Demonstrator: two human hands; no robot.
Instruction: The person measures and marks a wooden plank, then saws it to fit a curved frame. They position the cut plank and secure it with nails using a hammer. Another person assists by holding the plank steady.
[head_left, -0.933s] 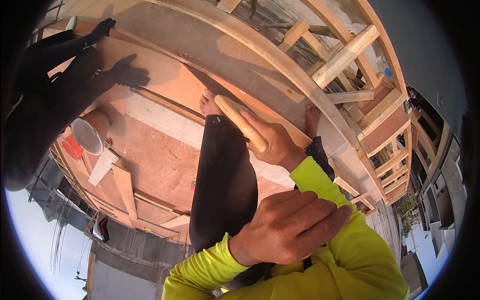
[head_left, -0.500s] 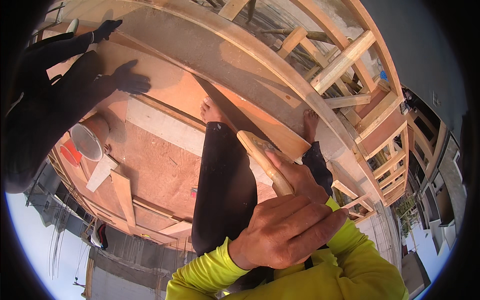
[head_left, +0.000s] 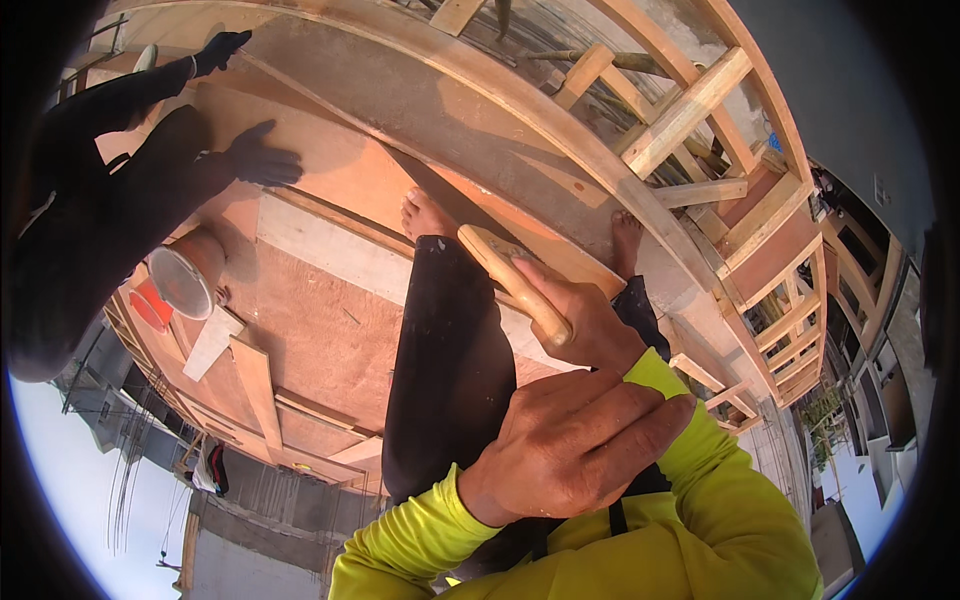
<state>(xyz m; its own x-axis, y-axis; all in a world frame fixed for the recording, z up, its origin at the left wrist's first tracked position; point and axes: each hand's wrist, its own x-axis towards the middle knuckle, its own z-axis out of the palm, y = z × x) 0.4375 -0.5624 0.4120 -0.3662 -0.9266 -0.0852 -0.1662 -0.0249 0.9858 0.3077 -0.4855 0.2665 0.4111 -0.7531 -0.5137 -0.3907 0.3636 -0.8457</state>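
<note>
My right hand (head_left: 592,322) is wrapped round the wooden handle (head_left: 508,282) of a handsaw. Its dark blade (head_left: 440,192) runs away from me along a reddish-brown plywood sheet (head_left: 335,165). Nearer to me, my left hand (head_left: 585,445) is closed, apart from the handle; anything inside its curled fingers is hidden. My bare left foot (head_left: 425,215) presses on the sheet beside the blade, and my other foot (head_left: 625,242) stands to the right of it. At the far left, a co-worker's gloved hand (head_left: 262,157) lies flat on the sheet, with the other glove (head_left: 220,52) farther along it.
A bucket (head_left: 187,278) and a red container (head_left: 150,305) stand at the left. Offcuts, including a narrow plank (head_left: 257,390), lie on the reddish floor panels (head_left: 320,330). Along the right runs a timber frame (head_left: 690,110) with crosspieces. A concrete wall (head_left: 260,545) is at lower left.
My right hand and the saw have slid forward, away from me and slightly left, along the sheet. My left hand and the co-worker's gloved hands stay in nearly the same places.
</note>
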